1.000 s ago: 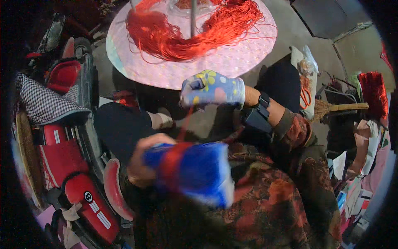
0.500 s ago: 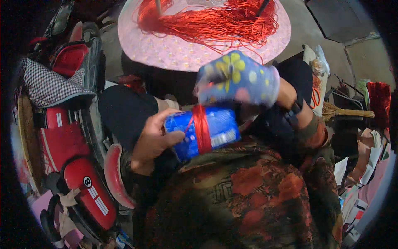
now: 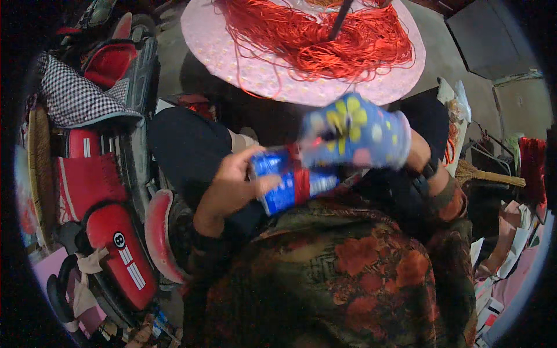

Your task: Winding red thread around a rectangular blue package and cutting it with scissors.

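A blue plastic-wrapped packet [image 3: 279,195] lies in the grip of my left hand [image 3: 227,187], thumb across its near face and fingers behind. Wound round the packet's middle is a band of red cord [image 3: 301,184]. My right hand [image 3: 357,134], in a blue glove with yellow flowers and dots, is closed just above the packet's right part and smeared by motion. Some red shows at its fingers, where it grips the cord. Beyond my hands, a big tangled heap of red cord [image 3: 325,52] spreads over a round table with a pink patterned cover [image 3: 217,55].
A dark upright rod [image 3: 341,20] stands in the cord heap. To the left are a red ride-on vehicle [image 3: 119,255] and a checked cloth [image 3: 87,95]. At the right lie a straw hand broom [image 3: 487,175], orange-handled scissors [image 3: 450,152] and paper scraps [image 3: 505,249].
The view has shifted, so the table sits further right and higher. My gloved hand has come down lower over the packet, covering its upper edge. My left hand keeps its hold.
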A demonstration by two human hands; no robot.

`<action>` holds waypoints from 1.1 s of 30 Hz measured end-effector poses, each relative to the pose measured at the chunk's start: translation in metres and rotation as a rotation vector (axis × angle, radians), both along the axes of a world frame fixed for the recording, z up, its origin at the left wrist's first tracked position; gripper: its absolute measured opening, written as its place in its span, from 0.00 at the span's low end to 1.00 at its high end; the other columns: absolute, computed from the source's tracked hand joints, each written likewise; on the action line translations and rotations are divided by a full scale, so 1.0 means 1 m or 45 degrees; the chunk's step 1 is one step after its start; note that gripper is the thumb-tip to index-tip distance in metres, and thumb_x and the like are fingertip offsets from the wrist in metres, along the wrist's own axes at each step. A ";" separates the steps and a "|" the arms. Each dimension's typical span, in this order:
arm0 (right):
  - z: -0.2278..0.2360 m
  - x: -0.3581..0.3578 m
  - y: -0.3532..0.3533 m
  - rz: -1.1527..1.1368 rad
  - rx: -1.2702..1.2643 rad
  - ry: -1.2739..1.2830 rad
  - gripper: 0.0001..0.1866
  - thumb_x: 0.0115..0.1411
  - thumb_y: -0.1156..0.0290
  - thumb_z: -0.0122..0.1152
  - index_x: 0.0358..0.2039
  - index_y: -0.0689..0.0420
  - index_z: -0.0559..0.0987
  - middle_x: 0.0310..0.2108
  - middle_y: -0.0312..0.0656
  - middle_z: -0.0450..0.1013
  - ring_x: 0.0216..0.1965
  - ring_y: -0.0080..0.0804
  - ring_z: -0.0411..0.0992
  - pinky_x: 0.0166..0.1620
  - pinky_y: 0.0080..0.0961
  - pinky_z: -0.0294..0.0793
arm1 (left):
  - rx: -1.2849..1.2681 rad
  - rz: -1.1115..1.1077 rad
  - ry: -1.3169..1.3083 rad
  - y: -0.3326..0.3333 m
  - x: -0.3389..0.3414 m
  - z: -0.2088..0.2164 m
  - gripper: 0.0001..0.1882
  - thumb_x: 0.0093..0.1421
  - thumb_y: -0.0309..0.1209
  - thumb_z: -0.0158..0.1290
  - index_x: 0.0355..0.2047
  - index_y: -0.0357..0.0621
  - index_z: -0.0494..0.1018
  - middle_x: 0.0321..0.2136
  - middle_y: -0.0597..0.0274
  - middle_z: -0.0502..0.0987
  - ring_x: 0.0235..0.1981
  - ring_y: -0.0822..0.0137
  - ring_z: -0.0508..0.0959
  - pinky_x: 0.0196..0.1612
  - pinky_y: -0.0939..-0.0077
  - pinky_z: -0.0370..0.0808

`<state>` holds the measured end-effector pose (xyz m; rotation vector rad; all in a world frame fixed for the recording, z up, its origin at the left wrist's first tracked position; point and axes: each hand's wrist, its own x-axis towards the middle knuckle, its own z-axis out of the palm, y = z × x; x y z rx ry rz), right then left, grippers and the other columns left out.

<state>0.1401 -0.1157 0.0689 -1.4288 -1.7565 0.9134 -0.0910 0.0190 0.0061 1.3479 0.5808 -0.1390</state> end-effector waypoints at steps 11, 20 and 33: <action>-0.045 -0.014 -0.028 0.088 0.011 -0.525 0.07 0.56 0.70 0.58 0.34 0.56 0.78 0.29 0.48 0.77 0.33 0.45 0.77 0.35 0.34 0.76 | -0.077 0.651 -0.343 -0.004 0.003 0.012 0.22 0.56 0.37 0.57 0.47 0.35 0.70 0.36 0.66 0.75 0.35 0.76 0.75 0.44 0.80 0.73; -0.016 0.008 0.003 0.243 -0.065 -0.209 0.11 0.50 0.60 0.66 0.28 0.55 0.80 0.27 0.43 0.77 0.30 0.41 0.76 0.33 0.31 0.73 | -0.136 -0.029 -0.026 0.001 0.009 0.009 0.20 0.54 0.36 0.62 0.42 0.35 0.72 0.34 0.66 0.76 0.33 0.79 0.74 0.39 0.81 0.73; -0.065 0.004 -0.040 -0.053 -0.123 0.029 0.11 0.62 0.66 0.54 0.39 0.59 0.77 0.31 0.48 0.76 0.31 0.38 0.77 0.36 0.30 0.75 | -0.554 0.818 -0.609 0.000 0.002 0.029 0.22 0.55 0.37 0.59 0.45 0.35 0.70 0.37 0.61 0.77 0.38 0.72 0.75 0.42 0.73 0.74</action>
